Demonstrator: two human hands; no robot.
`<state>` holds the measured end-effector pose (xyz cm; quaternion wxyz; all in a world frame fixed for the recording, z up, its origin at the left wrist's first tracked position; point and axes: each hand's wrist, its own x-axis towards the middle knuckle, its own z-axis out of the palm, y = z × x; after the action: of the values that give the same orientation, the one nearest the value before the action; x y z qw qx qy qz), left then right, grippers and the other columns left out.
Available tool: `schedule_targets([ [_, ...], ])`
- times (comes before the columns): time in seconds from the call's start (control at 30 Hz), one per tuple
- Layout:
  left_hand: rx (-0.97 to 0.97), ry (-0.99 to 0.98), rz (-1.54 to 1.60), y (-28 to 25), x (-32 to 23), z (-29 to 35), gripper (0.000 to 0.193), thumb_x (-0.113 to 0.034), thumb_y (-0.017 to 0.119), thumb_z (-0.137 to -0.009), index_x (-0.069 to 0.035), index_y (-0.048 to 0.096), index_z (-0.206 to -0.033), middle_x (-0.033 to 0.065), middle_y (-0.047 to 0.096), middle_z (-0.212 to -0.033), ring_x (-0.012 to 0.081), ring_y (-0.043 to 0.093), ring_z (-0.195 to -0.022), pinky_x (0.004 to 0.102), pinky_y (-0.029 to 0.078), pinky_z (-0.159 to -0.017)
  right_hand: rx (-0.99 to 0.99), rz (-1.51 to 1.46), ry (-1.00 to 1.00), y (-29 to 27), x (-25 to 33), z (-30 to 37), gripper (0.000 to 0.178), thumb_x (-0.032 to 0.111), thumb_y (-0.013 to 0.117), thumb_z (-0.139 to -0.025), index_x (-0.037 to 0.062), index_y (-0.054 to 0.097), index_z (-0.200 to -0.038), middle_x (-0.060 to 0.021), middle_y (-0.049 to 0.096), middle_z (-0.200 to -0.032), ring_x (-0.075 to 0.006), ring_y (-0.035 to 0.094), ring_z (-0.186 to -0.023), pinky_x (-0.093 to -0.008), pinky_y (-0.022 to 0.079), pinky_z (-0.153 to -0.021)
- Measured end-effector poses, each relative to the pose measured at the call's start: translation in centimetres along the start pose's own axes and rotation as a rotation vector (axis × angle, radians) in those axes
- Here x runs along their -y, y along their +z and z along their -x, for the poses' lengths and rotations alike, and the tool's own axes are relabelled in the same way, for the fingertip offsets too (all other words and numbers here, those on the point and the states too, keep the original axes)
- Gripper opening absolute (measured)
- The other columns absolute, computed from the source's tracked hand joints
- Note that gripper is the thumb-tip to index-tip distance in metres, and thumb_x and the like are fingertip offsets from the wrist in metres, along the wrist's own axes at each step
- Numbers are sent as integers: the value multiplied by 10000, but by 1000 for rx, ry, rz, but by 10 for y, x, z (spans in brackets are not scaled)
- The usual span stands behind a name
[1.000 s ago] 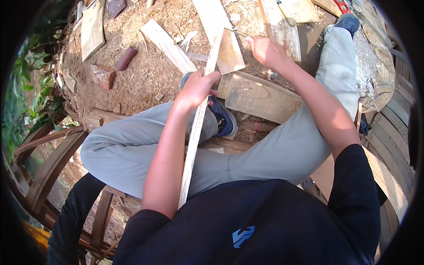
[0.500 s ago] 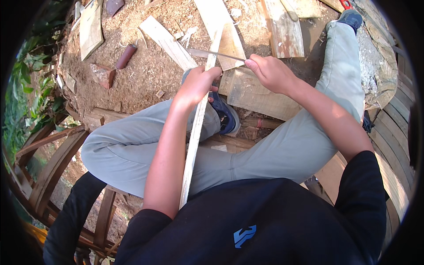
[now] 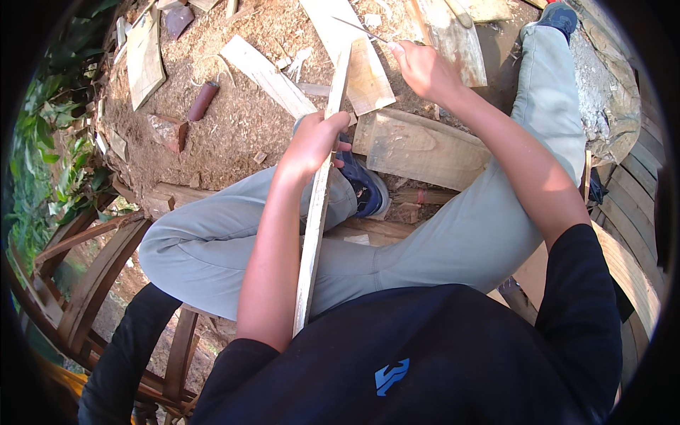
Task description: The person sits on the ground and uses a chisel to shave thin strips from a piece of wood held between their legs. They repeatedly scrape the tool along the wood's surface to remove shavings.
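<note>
Farther out now, my right hand (image 3: 425, 67) grips a thin blade (image 3: 360, 30); my left hand (image 3: 316, 142) clasps the wooden strip (image 3: 316, 212).

The wooden strip's (image 3: 320, 205) lower end is hidden behind the dark shirt (image 3: 425, 354)

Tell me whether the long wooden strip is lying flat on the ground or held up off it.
Held up. The left hand grips the wooden strip partway along; it slants across the lap, its near end toward the body. The right hand holds a thin blade at its far end.
</note>
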<state>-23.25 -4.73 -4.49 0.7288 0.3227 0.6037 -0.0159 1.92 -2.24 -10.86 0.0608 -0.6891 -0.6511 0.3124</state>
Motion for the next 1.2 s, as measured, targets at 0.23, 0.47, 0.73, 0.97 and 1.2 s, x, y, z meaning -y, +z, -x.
schedule_targets([
  [0.23, 2, -18, 18, 0, 1, -1, 551, -357, 554, -892, 66, 542, -1246, 192, 578, -1242, 282, 664, -1028, 399, 577, -709, 184, -167, -109, -12, 19, 52, 464, 370, 403, -1085, -17, 613, -941, -266, 619, -745, -450, 618, -731, -509, 474, -680],
  [0.47, -3, -40, 23, -1, 2, -4, 535, -341, 558, -884, 61, 543, -1236, 199, 575, -1300, 288, 663, -1032, 403, 577, -720, 167, -25, -35, 2, 9, 29, 489, 410, 385, -1082, -18, 618, -1041, -285, 670, -832, -459, 664, -865, -512, 522, -736],
  [0.73, 1, -17, 0, 3, 1, -4, 569, -334, 550, -897, 86, 507, -1279, 207, 573, -1297, 304, 666, -1044, 414, 591, -720, 142, 190, 151, 8, -10, -13, 502, 397, 330, -1088, -4, 634, -1098, -281, 689, -1013, -435, 670, -1015, -549, 530, -867],
  [0.97, 35, -26, 8, -1, 4, -6, 586, -359, 544, -923, 90, 503, -1297, 209, 578, -1233, 307, 669, -1056, 413, 598, -703, 85, -85, -73, -17, 18, 21, 466, 354, 384, -1074, -24, 644, -989, -275, 677, -852, -446, 670, -832, -518, 538, -770],
  [1.2, -19, 17, -10, 4, -2, 1, 566, -348, 544, -920, 87, 514, -1280, 201, 582, -1227, 302, 673, -1032, 400, 587, -683, 208, 3, -40, -21, 33, 55, 459, 345, 423, -1070, -38, 629, -925, -270, 673, -807, -442, 673, -811, -510, 534, -743],
])
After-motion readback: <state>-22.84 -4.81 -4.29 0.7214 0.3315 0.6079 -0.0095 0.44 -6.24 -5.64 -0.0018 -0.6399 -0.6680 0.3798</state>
